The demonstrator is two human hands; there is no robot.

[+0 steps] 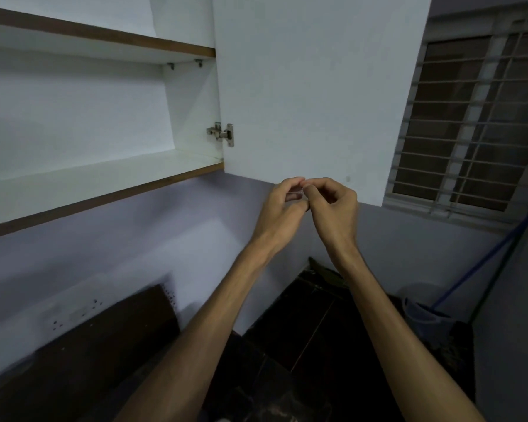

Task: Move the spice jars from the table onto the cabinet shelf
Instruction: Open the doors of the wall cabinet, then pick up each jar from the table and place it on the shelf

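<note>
The white cabinet stands with its door (317, 95) swung out to the right. Its lower shelf (98, 184) and the one above (73, 38) show bare white boards with brown front edges. No spice jars and no table appear in view. My left hand (282, 208) and my right hand (333, 205) are raised together just below the door's bottom edge. Their curled fingertips touch each other, and I see nothing held in either hand.
A metal hinge (221, 134) joins the door to the cabinet side. A barred window (476, 123) fills the right. Below it stand a grey bucket (424, 315) and a blue mop handle (482, 260). Dark boards (104, 345) lean against the lilac wall.
</note>
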